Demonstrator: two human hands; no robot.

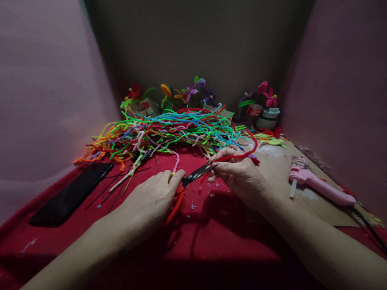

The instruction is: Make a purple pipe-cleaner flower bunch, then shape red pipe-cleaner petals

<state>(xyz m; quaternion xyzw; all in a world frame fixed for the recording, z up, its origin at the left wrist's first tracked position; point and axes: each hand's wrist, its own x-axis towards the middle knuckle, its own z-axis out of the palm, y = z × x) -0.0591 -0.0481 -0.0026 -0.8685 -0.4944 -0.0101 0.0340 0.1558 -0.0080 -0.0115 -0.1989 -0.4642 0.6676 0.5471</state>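
My left hand (158,188) is closed round the handles of a pair of scissors (194,176) with dark blades and red-orange grips. The blades point right, slightly parted, with their tips at the fingers of my right hand (239,171). That hand pinches a red pipe cleaner (251,146), which curves up and away to the right. Its short end seems to lie near the blades; whether they touch it I cannot tell. Behind both hands spreads a big heap of pipe cleaners (180,128) in many colours.
A black phone (71,193) lies at the left, with thin dark wires (103,192) beside it. On the cardboard (268,201) at the right rests a pink glue gun (322,187), its cord trailing off. Pipe-cleaner flowers (191,91) and a lidded jar (268,118) stand at the back.
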